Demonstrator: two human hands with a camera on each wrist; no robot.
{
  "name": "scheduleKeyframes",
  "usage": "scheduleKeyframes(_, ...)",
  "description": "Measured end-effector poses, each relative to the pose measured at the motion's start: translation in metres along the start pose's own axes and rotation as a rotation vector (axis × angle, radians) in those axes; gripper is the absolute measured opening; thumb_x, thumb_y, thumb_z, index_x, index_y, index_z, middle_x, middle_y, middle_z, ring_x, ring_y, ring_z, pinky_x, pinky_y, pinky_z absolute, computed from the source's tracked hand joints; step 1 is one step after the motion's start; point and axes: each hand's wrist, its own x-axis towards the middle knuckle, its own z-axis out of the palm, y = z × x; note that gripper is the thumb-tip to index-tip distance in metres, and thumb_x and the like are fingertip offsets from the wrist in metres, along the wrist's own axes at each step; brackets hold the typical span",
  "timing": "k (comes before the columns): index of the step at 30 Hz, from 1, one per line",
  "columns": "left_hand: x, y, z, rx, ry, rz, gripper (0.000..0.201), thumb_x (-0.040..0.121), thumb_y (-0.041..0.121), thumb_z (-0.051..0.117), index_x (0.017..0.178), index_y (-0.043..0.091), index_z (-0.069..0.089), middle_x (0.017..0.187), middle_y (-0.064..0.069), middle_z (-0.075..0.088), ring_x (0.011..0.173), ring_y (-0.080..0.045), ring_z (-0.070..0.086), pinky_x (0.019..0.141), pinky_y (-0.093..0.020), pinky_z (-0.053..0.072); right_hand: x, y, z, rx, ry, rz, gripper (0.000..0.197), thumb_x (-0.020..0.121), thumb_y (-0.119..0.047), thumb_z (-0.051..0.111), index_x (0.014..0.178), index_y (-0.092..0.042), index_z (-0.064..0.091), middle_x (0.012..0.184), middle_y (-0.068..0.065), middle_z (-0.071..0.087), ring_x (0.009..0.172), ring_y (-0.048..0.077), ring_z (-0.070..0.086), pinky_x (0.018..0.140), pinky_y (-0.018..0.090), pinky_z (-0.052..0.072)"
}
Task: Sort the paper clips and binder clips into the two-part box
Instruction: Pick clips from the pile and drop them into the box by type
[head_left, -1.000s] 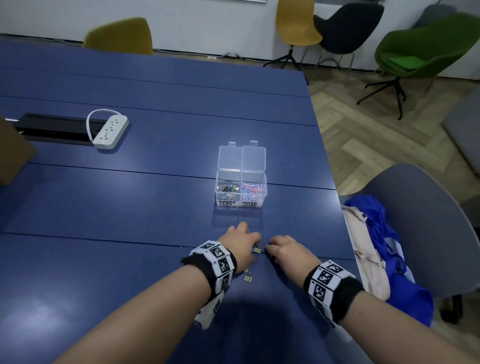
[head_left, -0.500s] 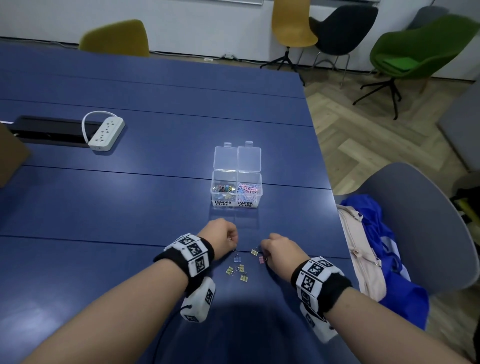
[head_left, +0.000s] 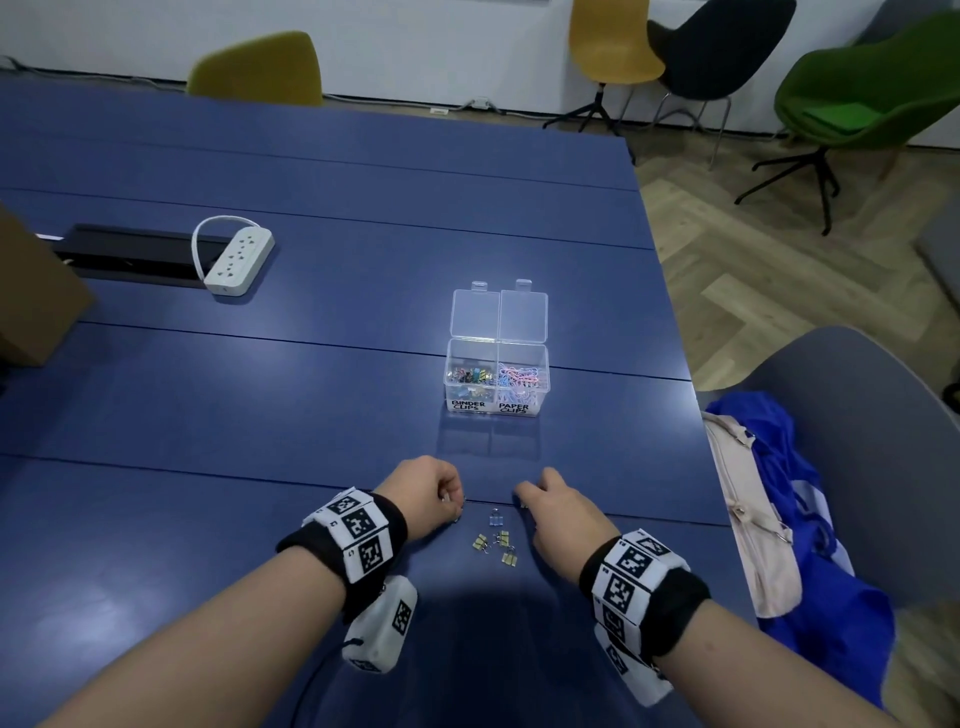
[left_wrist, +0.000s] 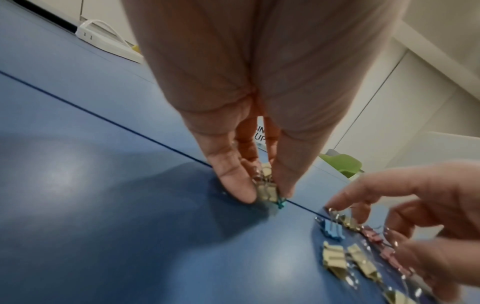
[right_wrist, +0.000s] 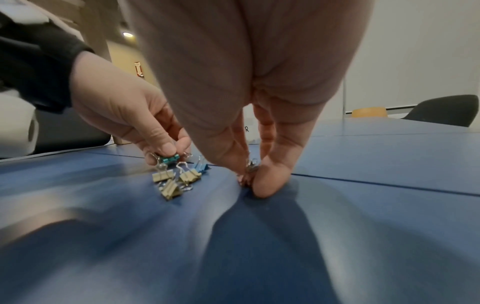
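The clear two-part box stands open ahead of me, with binder clips in its left part and paper clips in its right. Between my hands lie a blue binder clip and gold binder clips on the table. My left hand pinches a small bunch of gold and teal binder clips against the table. To the right of the pile, my right hand pinches a binder clip between thumb and fingers; only its wire handles show. Pink binder clips lie under the right fingers.
A white power strip and a black cable tray sit far left on the blue table. The table edge runs at the right, beside a grey chair with a blue cloth and a beige bag.
My hands have drawn apart, the left one moving left, which uncovered the loose clips between them. The left hand now holds clips in a pinch.
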Motion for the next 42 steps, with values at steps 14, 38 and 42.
scheduleKeyframes(14, -0.009, 0.006, 0.005, -0.007, 0.062, 0.084, 0.015, 0.079, 0.013, 0.065, 0.070, 0.025, 0.061, 0.084, 0.005, 0.060, 0.066, -0.007, 0.052, 0.068, -0.017, 0.044, 0.009, 0.001, -0.003, 0.000, -0.008, 0.043, 0.032, 0.083, 0.007, 0.035, 0.109, -0.009, 0.046, 0.095, 0.007, 0.034, 0.075, 0.030, 0.045, 0.067, 0.037, 0.041)
scheduleKeyframes(38, -0.016, 0.021, 0.007, 0.270, -0.185, 0.124, 0.090, 0.060, 0.056, 0.078, 0.135, 0.029, 0.034, 0.123, 0.001, 0.039, 0.106, -0.023, 0.050, 0.092, -0.039, 0.048, 0.077, -0.037, -0.134, 0.352, 0.271, -0.076, 0.008, 0.078, -0.005, 0.056, 0.074, -0.012, 0.055, 0.075, 0.007, 0.059, 0.076, 0.028, 0.061, 0.068, 0.029, 0.046)
scheduleKeyframes(42, -0.020, 0.037, 0.041, 0.417, -0.148, 0.177, 0.083, 0.065, 0.064, 0.070, 0.132, 0.032, 0.033, 0.125, -0.002, 0.032, 0.107, -0.027, 0.038, 0.084, -0.043, 0.049, 0.110, -0.048, -0.138, 0.360, 0.268, -0.107, 0.009, 0.087, -0.008, 0.052, 0.088, -0.009, 0.061, 0.089, 0.010, 0.066, 0.085, 0.028, 0.063, 0.071, 0.028, 0.046)
